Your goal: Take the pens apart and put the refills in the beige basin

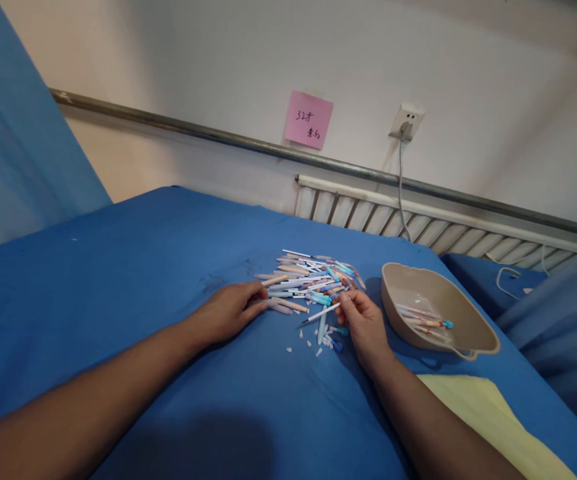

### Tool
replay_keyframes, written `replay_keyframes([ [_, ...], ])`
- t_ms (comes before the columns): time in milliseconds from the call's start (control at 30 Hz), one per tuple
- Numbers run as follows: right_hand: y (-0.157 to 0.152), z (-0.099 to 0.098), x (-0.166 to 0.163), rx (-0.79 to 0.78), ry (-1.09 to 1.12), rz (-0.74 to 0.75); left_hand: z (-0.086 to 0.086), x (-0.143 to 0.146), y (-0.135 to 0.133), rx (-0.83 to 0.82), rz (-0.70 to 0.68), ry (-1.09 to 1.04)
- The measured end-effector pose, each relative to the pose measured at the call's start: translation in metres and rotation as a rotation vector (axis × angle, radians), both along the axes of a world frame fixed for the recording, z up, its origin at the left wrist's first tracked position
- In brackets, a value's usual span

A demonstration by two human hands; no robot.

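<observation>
A white pen refill point(321, 314) with a dark tip is pinched between the thumb and fingers of my right hand point(367, 327), its tip pointing left. My left hand point(229, 311) is at the left edge of a pile of pens and pen parts point(301, 285), thumb and fingers closed on the end of a pale pen barrel point(279, 306). Barrels, white refills and blue or orange-patterned pieces lie mixed in this pile. In front of it, small white tips point(319, 351) are scattered beside a dark blue cap-like piece point(337, 346).
A beige basin point(473, 327) holding several patterned pens point(426, 322) stands right of the pile. Nearer, a yellow cloth point(488, 413) lies on the blue-covered surface point(133, 267). Behind are a radiator point(358, 210), a pipe, a socket with a cord point(401, 173), and a pink note point(309, 120).
</observation>
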State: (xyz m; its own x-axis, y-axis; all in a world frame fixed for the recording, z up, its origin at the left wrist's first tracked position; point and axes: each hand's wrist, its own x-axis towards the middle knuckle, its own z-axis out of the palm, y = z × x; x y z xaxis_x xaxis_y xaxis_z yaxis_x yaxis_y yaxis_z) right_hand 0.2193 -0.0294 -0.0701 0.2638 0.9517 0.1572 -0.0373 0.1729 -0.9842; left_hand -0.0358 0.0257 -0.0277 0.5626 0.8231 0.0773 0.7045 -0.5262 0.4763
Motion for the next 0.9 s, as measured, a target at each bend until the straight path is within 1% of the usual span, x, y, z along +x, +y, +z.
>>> replay_keyframes([
  [100, 0.003, -0.003, 0.0, -0.003, -0.002, -0.038, 0.0, 0.0, 0.001, 0.028, -0.011, -0.029],
  [233, 0.007, -0.006, 0.001, -0.025, -0.041, -0.101, 0.0, 0.0, 0.002, 0.036, 0.013, -0.016],
  [400, 0.008, -0.012, 0.001, -0.039, -0.136, -0.052, -0.001, 0.002, -0.001, 0.003, 0.034, -0.012],
  [567, 0.012, -0.021, -0.001, -0.052, -0.351, -0.092, -0.005, 0.003, -0.001, 0.012, 0.028, -0.019],
  [633, 0.013, -0.023, -0.003, -0.055, -0.406, -0.088, -0.007, 0.003, 0.0, 0.008, 0.035, -0.028],
  [900, 0.009, -0.019, -0.008, -0.068, -0.462, -0.042, -0.007, 0.004, 0.0, -0.017, 0.03, -0.016],
])
